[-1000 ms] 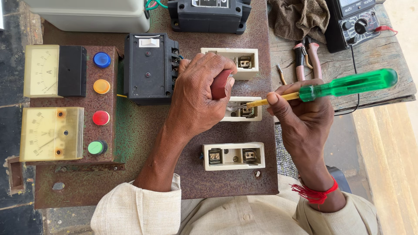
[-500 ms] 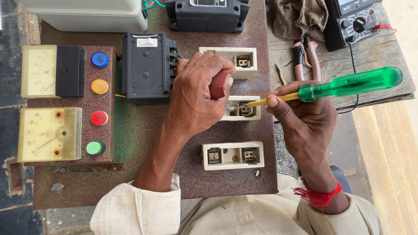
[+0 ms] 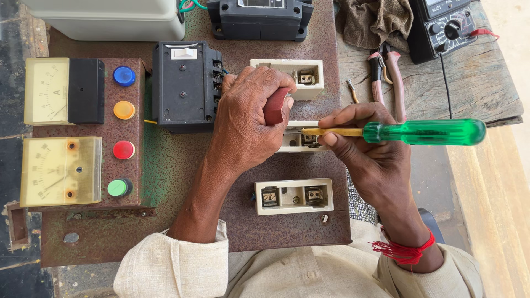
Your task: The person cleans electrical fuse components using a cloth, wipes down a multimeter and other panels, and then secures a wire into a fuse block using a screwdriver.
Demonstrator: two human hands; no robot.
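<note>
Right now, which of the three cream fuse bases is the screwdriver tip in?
The middle fuse base: the screwdriver in the right hand reaches its terminal, while the top one and bottom one sit untouched.

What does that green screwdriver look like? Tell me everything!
The screwdriver has a see-through green plastic handle and a thin yellowish shaft. It lies almost level, handle pointing right, tip pointing left into the middle cream-coloured fuse holder on the rusty panel. The right hand pinches it where the shaft meets the handle.
</note>
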